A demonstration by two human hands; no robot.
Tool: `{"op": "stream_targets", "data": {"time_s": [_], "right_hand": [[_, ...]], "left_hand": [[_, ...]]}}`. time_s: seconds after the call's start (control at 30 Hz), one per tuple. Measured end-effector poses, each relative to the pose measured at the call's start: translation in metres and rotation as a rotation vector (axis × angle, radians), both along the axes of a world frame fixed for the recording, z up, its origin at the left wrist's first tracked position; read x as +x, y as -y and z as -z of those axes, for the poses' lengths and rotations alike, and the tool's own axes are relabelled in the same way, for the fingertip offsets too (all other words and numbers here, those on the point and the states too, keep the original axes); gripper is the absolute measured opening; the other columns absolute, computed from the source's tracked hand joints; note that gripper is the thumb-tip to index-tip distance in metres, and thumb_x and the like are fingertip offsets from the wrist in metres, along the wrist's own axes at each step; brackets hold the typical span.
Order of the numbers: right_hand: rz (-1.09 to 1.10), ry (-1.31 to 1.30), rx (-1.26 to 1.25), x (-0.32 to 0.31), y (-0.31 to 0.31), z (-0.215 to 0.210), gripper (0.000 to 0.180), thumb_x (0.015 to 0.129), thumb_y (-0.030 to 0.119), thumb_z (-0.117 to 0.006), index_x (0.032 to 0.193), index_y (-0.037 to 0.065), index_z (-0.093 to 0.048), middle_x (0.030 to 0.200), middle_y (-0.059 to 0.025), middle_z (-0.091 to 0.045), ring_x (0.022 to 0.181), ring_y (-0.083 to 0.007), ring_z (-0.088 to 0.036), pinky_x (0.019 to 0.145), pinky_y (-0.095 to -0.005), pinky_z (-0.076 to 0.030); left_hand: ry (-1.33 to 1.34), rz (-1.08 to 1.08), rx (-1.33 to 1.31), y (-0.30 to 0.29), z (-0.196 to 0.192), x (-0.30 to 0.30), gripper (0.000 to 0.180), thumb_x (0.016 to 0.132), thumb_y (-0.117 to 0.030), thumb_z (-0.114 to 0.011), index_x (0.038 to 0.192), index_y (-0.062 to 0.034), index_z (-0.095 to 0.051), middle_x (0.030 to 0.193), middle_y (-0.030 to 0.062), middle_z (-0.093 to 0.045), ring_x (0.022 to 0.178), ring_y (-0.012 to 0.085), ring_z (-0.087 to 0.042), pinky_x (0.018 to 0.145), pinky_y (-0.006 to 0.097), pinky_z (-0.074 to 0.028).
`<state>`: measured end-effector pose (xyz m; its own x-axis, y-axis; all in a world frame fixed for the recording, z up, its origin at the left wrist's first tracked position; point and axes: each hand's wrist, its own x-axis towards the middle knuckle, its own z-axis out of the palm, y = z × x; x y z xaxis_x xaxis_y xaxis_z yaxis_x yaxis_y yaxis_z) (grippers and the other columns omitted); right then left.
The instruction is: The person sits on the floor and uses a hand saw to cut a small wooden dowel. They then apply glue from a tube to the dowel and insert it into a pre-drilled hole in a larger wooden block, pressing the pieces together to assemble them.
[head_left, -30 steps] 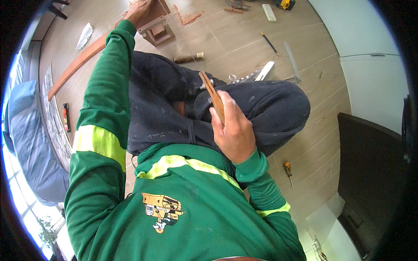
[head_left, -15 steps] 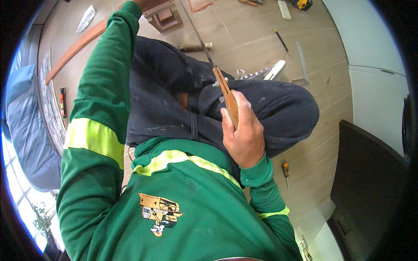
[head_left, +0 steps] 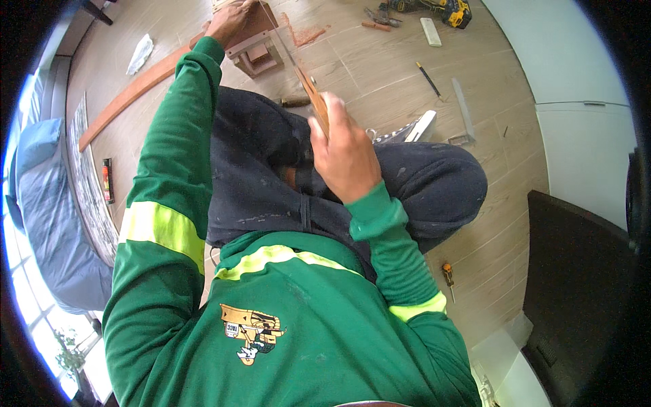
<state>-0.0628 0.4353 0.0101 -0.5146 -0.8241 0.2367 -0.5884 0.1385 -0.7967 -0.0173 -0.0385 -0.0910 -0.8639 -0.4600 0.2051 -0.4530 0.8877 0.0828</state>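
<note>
We should draw the saw (head_left: 316, 99) straight, right hand (head_left: 347, 156) clamped round it, left hand (head_left: 227, 24) at the plank (head_left: 139, 89), its fingers' hold unclear

Right grip (head_left: 347, 159) and wooden-handled saw (head_left: 317, 102) now farther forward, closer to wooden frame (head_left: 266, 68)

From where I stand: green sweatshirt (head_left: 319, 339), chest print (head_left: 263, 325), a yellow cartoon machine; small white plate (head_left: 232, 330) on it carries one short run of dark lettering, wording not copied. Black-and-red tube (head_left: 107, 182) on floor: markings too small. Yellow-black drill (head_left: 456, 12): nothing legible. No other readable text.
</note>
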Motion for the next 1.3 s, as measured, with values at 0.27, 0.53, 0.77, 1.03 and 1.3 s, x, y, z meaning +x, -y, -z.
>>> {"op": "stream_targets", "data": {"time_s": [0.27,0.53,0.77,1.03,1.3], "right_hand": [[0.008,0.048,0.106,0.014,-0.103,-0.024,0.049,0.104,0.009,-0.071,0.148,-0.001,-0.052,0.121,-0.0310,-0.071,0.109,-0.0512,-0.072,0.090,-0.0547,-0.061],[-0.017,-0.010,-0.016,-0.014,0.034,0.001,0.042,0.105,0.013,-0.068,0.140,-0.002,-0.050,0.110,-0.0348,-0.071,0.098,-0.0543,-0.072,0.080,-0.0610,-0.058],[0.021,-0.025,-0.031,-0.019,0.102,0.002,0.038,0.105,0.017,-0.069,0.132,-0.001,-0.051,0.104,-0.0336,-0.073,0.094,-0.0546,-0.072,0.079,-0.0634,-0.057],[-0.023,0.008,0.095,0.012,-0.068,-0.015,0.050,0.103,0.008,-0.072,0.148,-0.002,-0.052,0.126,-0.0339,-0.069,0.110,-0.0525,-0.072,0.088,-0.0550,-0.061],[0.000,0.011,0.078,-0.001,-0.005,-0.016,0.042,0.106,0.012,-0.068,0.142,-0.001,-0.052,0.115,-0.0363,-0.070,0.105,-0.0547,-0.071,0.082,-0.0587,-0.059]], "left_hand": [[-0.004,0.056,-0.038,-0.006,-0.001,-0.001,0.037,0.107,-0.023,-0.054,0.142,-0.0106,-0.060,0.110,0.0211,-0.071,0.097,0.0410,-0.070,0.084,0.053,-0.055],[-0.125,0.138,-0.098,0.002,0.020,0.002,0.035,0.111,-0.017,-0.046,0.141,-0.0119,-0.062,0.103,0.0187,-0.071,0.090,0.0397,-0.071,0.079,0.053,-0.056],[0.009,0.007,-0.126,0.021,0.034,0.004,0.035,0.110,-0.016,-0.047,0.141,-0.0118,-0.062,0.101,0.0182,-0.071,0.088,0.0387,-0.071,0.077,0.052,-0.057],[-0.123,0.079,-0.076,0.012,0.035,0.002,0.035,0.107,-0.016,-0.049,0.139,-0.0120,-0.063,0.102,0.0189,-0.072,0.090,0.0403,-0.071,0.075,0.053,-0.056],[-0.136,0.118,-0.083,-0.004,0.022,0.001,0.034,0.105,-0.018,-0.052,0.137,-0.0129,-0.064,0.101,0.0193,-0.072,0.089,0.0408,-0.071,0.074,0.054,-0.055]]}}
